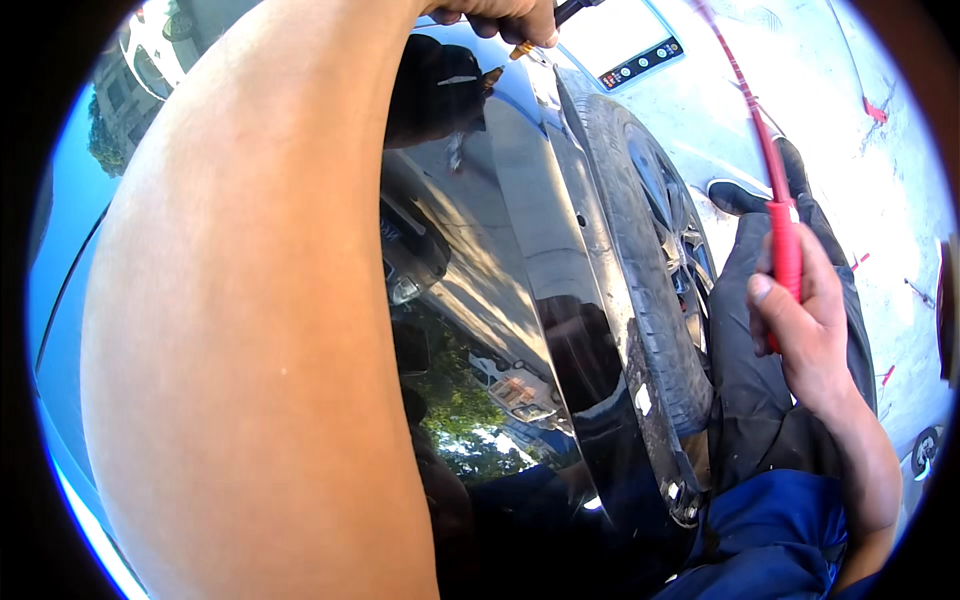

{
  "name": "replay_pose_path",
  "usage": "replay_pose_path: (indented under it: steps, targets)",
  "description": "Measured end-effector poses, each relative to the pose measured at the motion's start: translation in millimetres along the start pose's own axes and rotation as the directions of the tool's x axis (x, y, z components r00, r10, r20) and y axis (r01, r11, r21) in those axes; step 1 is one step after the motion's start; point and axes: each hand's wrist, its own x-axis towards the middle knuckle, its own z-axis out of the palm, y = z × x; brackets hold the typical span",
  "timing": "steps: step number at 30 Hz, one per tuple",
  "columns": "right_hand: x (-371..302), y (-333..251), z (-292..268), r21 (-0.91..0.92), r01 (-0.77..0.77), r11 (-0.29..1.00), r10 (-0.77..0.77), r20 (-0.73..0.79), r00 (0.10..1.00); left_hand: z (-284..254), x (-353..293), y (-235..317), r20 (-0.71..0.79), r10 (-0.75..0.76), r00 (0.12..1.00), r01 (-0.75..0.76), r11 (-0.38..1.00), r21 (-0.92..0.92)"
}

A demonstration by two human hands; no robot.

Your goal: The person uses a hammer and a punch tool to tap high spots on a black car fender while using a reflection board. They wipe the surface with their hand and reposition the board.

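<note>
My left hand [500, 18] reaches to the top edge, its fingers curled round a small tool with a brass-coloured tip [522, 50]. That tip points down close to a glossy dark car panel [500, 270], which mirrors it; whether it touches, I cannot tell. My left forearm [250, 300] spans the left side and hides part of the car. On the right, my right hand [805, 310] is closed round the red grip of a long thin tool [785, 240]. Its red shaft rises past the top edge, blurred there, so its far end is out of view.
A car wheel with a black tyre [640, 250] stands beside the panel. My dark-trousered legs [755, 340] are right of it. On the bright floor lie a pale case with a black strip [640, 65], a red-ended tool [876, 112] and a small wheel [926, 450].
</note>
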Motion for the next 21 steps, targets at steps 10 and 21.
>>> replay_pose_path:
  steps: [10, 21]
  targets:
    - [0.9, -3.2, -4.6, 0.011, -0.001, 1.000, 0.001, 0.023, 1.000, -6.6, -9.0, 19.2, -0.027, -0.168, 0.985, 0.165, 0.980, -0.108]
    - [8.0, 3.3, -11.3, 0.014, 0.050, 0.999, -0.049, -0.045, 0.998, 1.5, 3.8, -3.0, -0.004, -0.044, 0.999, 0.044, 0.998, -0.054]
